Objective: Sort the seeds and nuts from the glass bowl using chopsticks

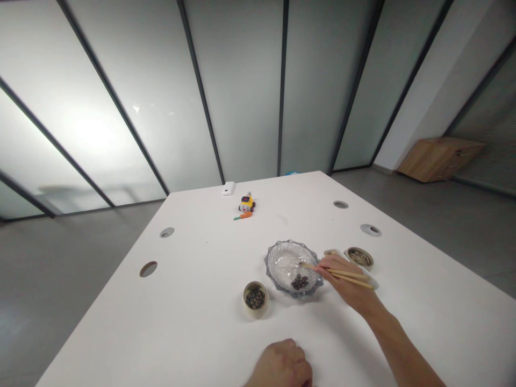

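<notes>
My right hand (337, 274) is closed around a pair of wooden chopsticks (350, 276), their tips reaching over the inside of a clear glass bowl (278, 260) with a scalloped rim. A small dark spot shows at the tips; whether it is a held bean I cannot tell. Dark beans (299, 281) lie in a cluster on the near side of the bowl. Left of the bowl stands a small round cup (255, 312) with more dark beans (255, 298) inside. My left hand (282, 365) rests on the table near the front, fingers curled in, with nothing visible in it.
Beyond my right hand sits a round container (359, 258) of pale, elongated pieces, beside a white dish (373, 280) partly hidden. Farther back on the white table (201, 290) are a yellow toy vehicle (246, 203), an orange-handled toy screwdriver (244, 215) and a white box-like object (228, 188). Several round holes pierce the tabletop.
</notes>
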Available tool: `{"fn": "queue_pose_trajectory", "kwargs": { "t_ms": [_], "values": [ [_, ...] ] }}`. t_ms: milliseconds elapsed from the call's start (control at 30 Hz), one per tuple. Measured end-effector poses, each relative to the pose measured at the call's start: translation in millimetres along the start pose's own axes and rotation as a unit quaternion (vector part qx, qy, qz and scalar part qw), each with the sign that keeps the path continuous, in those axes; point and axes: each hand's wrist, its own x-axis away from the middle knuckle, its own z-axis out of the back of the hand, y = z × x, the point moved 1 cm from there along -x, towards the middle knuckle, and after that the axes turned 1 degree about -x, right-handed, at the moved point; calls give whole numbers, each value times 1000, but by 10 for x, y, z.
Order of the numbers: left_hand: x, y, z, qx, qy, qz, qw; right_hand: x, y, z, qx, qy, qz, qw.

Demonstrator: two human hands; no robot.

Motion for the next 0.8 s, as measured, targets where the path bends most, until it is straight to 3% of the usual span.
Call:
{"fn": "queue_pose_trajectory", "kwargs": {
  "t_ms": [800],
  "values": [
    [21,28,41,17,2,7,1000,-21,0,-5,14,-7,24,1000]
  ]
}}
